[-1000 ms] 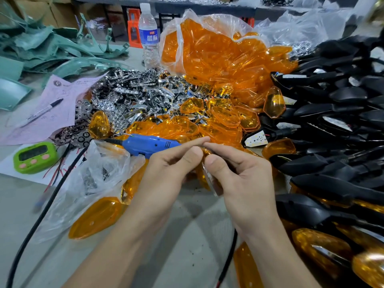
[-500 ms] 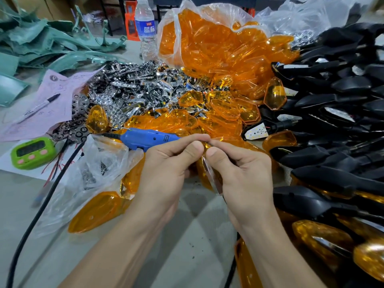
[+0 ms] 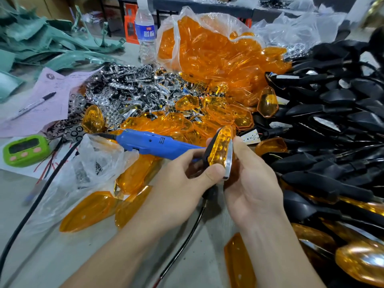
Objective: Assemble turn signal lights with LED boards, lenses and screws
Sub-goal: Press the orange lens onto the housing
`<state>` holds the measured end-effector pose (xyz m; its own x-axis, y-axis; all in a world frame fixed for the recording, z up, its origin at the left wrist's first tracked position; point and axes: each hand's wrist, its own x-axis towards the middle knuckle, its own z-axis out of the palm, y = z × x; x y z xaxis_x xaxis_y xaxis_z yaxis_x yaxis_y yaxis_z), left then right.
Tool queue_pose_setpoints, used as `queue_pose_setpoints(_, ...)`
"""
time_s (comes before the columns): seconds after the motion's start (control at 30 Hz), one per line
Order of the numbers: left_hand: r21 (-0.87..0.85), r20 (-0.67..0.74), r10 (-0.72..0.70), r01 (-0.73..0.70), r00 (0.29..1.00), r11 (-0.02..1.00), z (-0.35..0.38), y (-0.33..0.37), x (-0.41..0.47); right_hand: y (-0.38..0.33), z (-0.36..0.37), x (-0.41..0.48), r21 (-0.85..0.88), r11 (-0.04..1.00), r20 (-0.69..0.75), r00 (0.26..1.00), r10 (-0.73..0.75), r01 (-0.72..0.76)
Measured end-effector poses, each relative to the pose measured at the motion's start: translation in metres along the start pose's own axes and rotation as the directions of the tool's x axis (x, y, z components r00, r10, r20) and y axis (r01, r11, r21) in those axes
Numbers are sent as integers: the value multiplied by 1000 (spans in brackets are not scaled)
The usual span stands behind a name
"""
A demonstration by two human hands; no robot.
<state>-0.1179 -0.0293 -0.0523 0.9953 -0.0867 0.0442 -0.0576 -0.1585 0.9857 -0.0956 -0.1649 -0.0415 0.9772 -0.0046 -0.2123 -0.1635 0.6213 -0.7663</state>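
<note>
One turn signal light (image 3: 220, 150) is held above the tabletop (image 3: 62, 256), before the amber lens pile (image 3: 187, 123): left grip (image 3: 187, 183) curled round its black housing, thumb on the lens; right grip (image 3: 249, 183) pinching its chrome edge. A blue electric screwdriver (image 3: 153, 144) lies just behind.

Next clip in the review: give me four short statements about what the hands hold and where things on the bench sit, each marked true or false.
1. The left hand and the right hand both grip one turn signal with an orange lens. True.
2. The green timer sits among the black housings on the right. False: it sits at the left edge of the table.
3. A pen lies on the pink paper. True.
4. The water bottle lies on its side. False: it stands upright behind the chrome parts.
</note>
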Motion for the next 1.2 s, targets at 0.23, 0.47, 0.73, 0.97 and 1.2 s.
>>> queue_pose_setpoints(0.23, 335, -135, 265, -207, 955, 919, 11, 6, -8, 10, 1, -3, -16, 1000, 40, 999, 2, -1)
queue_pose_setpoints(0.47, 412, -254, 272, -151, 928, 899, 18, 5, -7, 16, 3, -2, 184, 972, 146, 982, 119, -145)
queue_pose_setpoints(0.73, 396, -138, 253, -181, 958, 900, 7, 6, -3, 17, -1, 0, 52, 993, 84, 992, 98, -103)
queue_pose_setpoints(0.97, 353, 30, 350, -338, 936, 872, -17, 7, -1, 0, -2, -4, -185, 980, 399, 917, 8, 71)
queue_pose_setpoints(1.2, 487, 44, 328, -307, 944, 818, -16, 10, -1, 5, -6, -2, -127, 991, 348, 938, -4, 52)
